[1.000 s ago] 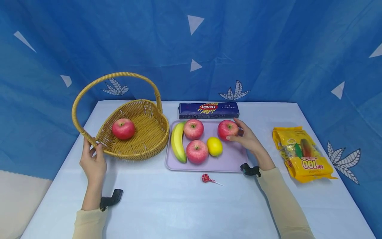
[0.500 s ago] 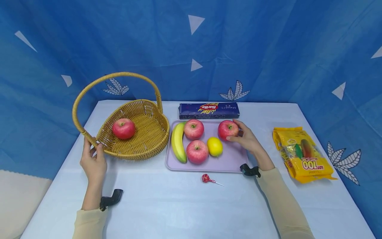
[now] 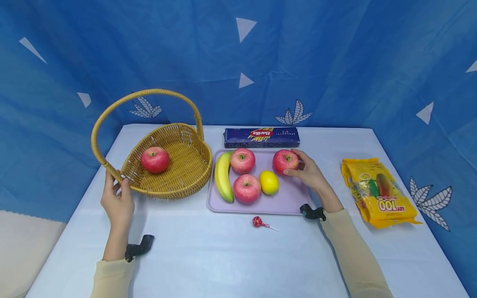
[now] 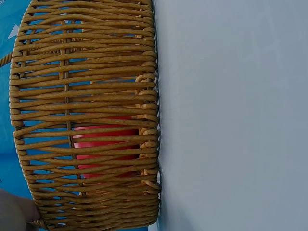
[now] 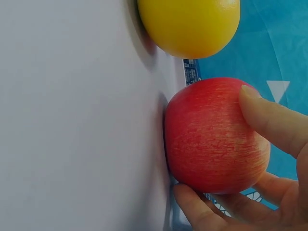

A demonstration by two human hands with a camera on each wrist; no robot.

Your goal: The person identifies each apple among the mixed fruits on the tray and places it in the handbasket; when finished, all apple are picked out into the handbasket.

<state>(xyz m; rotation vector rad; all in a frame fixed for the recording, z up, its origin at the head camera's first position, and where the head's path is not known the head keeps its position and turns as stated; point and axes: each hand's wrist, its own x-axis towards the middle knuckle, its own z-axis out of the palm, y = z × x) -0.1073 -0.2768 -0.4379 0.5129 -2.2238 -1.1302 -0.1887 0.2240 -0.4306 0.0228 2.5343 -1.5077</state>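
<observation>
At the left of the table stands a wicker basket (image 3: 186, 161) with a tall arched handle and one red apple (image 3: 155, 159) inside. My left hand (image 3: 117, 205) grips it where the handle meets the rim; in the left wrist view only a bit of that hand shows beside the weave. On the right part of a lilac tray (image 3: 287, 203), my right hand (image 3: 309, 171) holds another red apple (image 5: 216, 139), thumb on its near side and fingers round the far side. The tray also bears a banana (image 3: 222, 178), two more apples (image 3: 246, 189) and a lemon (image 3: 268, 182).
Behind the tray lies a blue spaghetti box (image 3: 261, 138). A red lollipop (image 3: 257, 222) with a white stick lies in front of it. Far right is a yellow candy bag (image 3: 380, 192). Blue patterned cloth (image 3: 328, 62) hangs along the back and sides.
</observation>
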